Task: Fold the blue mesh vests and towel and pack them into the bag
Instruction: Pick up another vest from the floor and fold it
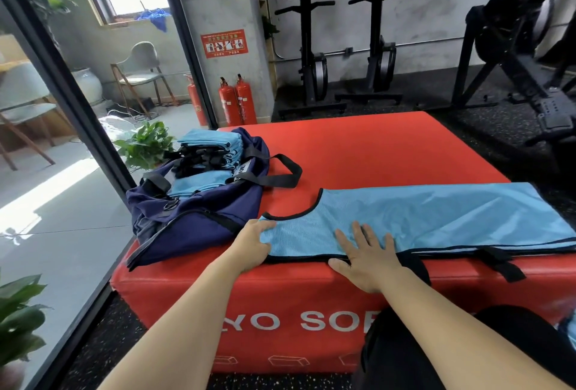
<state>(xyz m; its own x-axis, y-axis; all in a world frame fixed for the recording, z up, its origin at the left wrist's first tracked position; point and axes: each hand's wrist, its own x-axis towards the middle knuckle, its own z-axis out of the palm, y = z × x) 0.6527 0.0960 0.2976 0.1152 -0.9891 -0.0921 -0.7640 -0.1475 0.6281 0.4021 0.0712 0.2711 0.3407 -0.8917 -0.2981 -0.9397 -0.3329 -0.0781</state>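
While the blue mesh vest (436,218) is gripped at its strap end by the left hand (254,244) and pressed flat by the spread-fingered right hand (367,260), a fold is judged in hand; the gripped end must next be carried across. Its smooth, black-trimmed fabric is stretched rightward of both hands, with the part-filled bag (193,218) just beyond the left.

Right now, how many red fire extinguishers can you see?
3. One fire extinguisher and a second stand side by side at the concrete pillar's foot; a third is just left, partly behind the black door frame. More may be hidden.
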